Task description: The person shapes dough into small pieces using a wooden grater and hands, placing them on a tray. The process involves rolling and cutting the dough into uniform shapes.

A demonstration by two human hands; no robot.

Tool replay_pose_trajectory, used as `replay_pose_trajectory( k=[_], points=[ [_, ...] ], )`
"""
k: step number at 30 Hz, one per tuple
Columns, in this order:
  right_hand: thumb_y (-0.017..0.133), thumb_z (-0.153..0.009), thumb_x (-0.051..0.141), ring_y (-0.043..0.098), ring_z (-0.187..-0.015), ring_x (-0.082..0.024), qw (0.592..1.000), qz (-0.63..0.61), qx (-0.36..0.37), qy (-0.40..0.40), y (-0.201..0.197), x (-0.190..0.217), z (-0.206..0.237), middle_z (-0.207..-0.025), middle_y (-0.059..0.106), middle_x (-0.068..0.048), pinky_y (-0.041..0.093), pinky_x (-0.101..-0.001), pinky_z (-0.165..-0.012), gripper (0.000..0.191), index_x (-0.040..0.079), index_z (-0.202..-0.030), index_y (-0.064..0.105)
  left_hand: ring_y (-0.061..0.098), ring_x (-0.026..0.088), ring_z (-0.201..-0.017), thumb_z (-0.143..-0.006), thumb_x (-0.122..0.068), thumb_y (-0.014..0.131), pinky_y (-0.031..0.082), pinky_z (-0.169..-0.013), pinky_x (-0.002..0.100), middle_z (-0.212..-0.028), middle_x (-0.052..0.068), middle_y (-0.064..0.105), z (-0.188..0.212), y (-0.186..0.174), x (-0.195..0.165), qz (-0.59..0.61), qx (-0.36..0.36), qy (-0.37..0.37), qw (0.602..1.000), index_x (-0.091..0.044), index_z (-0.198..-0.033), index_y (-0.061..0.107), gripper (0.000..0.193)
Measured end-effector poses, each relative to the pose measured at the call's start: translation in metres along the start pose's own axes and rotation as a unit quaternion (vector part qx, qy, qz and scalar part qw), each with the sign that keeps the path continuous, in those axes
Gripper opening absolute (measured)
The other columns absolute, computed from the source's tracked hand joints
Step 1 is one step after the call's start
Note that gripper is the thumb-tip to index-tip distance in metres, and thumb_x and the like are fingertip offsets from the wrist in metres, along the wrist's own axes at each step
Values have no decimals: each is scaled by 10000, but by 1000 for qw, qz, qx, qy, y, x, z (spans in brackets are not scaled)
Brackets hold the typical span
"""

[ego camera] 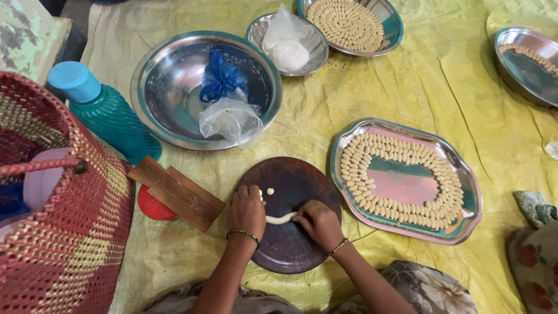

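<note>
My left hand [246,210] and my right hand [318,222] are both down on the round dark board [290,244] in front of me, which lies on the yellow sheet [407,87] spread over the floor. Between them is a thin rope of pale dough [281,219]. My right hand has its fingers curled and pinched on one end of the rope; my left hand lies loosely curled, palm down, at the other end, its fingers touching the dough rather than clamped on it. Two small cut bits of dough [269,191] sit on the board just beyond my left hand.

Just beside the board on my right is an oblong steel tray [407,189] with shaped dough pieces [354,168] laid in rows around its rim, the middle bare. On my left, a ribbed wooden block [177,192] lies at the board's far left edge, partly over a red lid [152,206]. Further left stand a teal bottle [110,116] with a blue cap and a woven red basket [64,232]. Beyond the board is a large steel bowl [168,87] holding a blue bag [221,78] and a clear bag [229,119]. Further off, a small steel bowl [314,52] holds a white bag [286,40], and a round plate [392,26] is filled with more pieces.
</note>
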State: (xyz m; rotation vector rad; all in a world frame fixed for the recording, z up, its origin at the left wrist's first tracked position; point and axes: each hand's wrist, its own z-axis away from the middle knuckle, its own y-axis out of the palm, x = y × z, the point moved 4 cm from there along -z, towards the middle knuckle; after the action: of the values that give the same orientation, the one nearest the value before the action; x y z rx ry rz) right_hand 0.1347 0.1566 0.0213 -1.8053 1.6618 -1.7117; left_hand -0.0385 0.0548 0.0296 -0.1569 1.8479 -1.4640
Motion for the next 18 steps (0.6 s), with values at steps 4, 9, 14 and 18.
replay_pose_trajectory(
  k=[4,9,14,18],
  points=[
    [840,-750,176,681,-780,-302,1000,-2,-21,-13,-6,-3,0,-818,676,-98,536,-395,-687,230,41,-840,677,627,300,-1031,-892,-62,694,559,-786,428,-1066,97,601,-2,3,2,-44,-13,-2,999,-114,-1024,627,156],
    [864,-713,200,694,-757,-277,995,28,65,66,-8,-15,5,-807,685,-82,544,-390,-679,205,82,-814,729,617,307,-1027,-809,-96,760,542,-793,449,-1028,96,612,2,-1,-6,44,-27,38,998,-103,-1013,666,224],
    [817,-718,132,690,-796,-292,995,64,71,38,-8,-11,8,-807,678,-86,550,-402,-693,118,97,-802,741,626,283,-993,-818,-139,787,541,-820,419,-1006,78,658,14,12,-32,147,30,132,980,-78,-985,703,196],
    [787,-729,96,686,-790,-291,994,60,71,50,-8,-11,9,-805,668,-92,552,-402,-698,100,84,-810,730,597,315,-996,-764,-114,788,521,-813,437,-986,108,642,25,31,-43,88,68,185,976,-34,-918,715,188]
  ],
)
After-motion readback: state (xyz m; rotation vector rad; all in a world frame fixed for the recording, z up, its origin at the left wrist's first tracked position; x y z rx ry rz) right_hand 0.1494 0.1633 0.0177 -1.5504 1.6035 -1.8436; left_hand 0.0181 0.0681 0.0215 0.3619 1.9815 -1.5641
